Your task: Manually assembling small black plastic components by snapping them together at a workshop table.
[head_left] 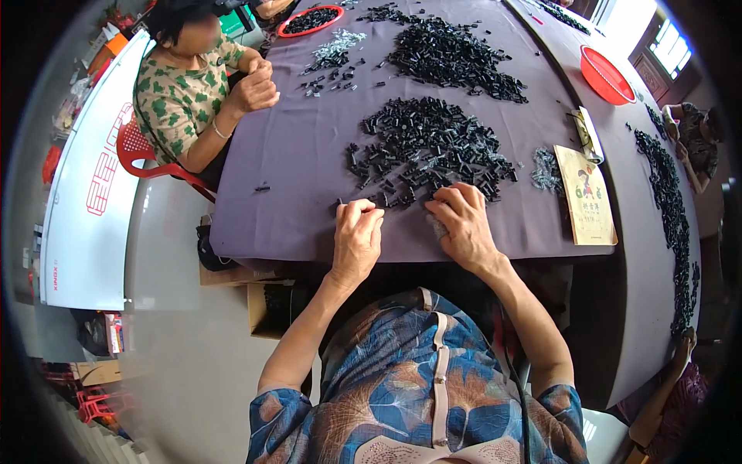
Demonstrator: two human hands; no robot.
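2 red trays, 1 with black parts; both hands curled, grip unclear

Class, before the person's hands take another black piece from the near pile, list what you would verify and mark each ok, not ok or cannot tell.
1. Near pile of black parts within reach of both hands: ok.
2. Right hand at the pile's edge: ok.
3. Left hand resting on the purple cloth: ok.
4. What the left fingers pinch: cannot tell.
5. Small silver parts beside the booklet: ok.
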